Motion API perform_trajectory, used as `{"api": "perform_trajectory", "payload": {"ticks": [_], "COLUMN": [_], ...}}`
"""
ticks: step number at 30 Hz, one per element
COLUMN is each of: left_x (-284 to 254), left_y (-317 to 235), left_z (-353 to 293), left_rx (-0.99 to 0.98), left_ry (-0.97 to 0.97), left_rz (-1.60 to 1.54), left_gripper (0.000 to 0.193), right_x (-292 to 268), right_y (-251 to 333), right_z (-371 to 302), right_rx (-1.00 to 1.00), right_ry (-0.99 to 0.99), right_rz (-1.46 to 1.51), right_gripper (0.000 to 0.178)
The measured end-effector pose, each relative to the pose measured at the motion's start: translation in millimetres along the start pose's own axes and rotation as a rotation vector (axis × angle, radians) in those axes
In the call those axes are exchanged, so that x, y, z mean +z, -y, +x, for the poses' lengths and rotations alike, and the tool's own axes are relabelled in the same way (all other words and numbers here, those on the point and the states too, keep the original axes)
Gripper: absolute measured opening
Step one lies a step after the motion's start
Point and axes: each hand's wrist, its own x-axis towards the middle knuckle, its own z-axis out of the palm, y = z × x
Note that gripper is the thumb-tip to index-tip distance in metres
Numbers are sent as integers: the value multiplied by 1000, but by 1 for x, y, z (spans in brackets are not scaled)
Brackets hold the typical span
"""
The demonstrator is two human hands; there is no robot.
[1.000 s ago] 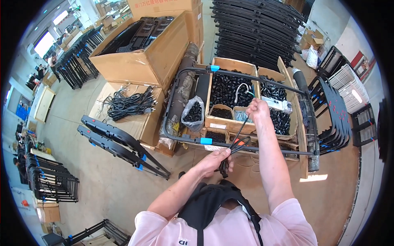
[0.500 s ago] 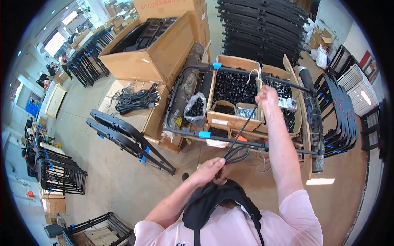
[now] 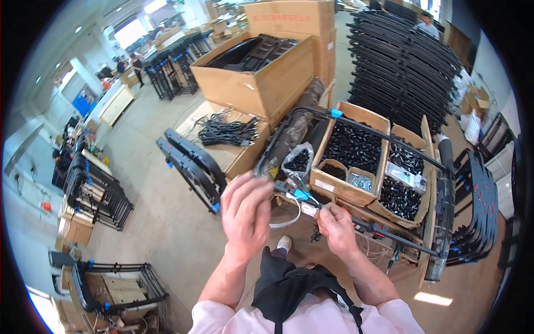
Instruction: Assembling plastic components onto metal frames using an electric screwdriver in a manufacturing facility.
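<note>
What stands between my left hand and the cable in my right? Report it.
Only a white wire curves across the gap between the left hand and the cable in the right hand; nothing else visible stands in the way.

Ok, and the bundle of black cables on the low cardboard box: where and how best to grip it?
Probably around the middle of the bundle of black cables, from above and the person's side. It lies loosely on the low cardboard box, strands bunched centrally and ends sticking out; the large open box rises behind, making the far side look tighter. The left hand is nearer.
</note>
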Motion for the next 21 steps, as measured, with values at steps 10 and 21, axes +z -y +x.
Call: {"api": "perform_trajectory", "payload": {"ticks": [10,21], "left_x": [75,87], "left_y": [3,7], "left_z": [-109,-120], "left_rx": [-1010,-1259], "left_ry": [457,305], "left_rz": [-1108,-1175], "left_gripper": [47,27], "right_x": [-4,-7], "right_y": [-22,-59], "right_z": [-26,-29], "right_rx": [-6,-52], "right_ry": [12,-157], "right_rz": [-91,-576], "right_gripper": [21,24]}}
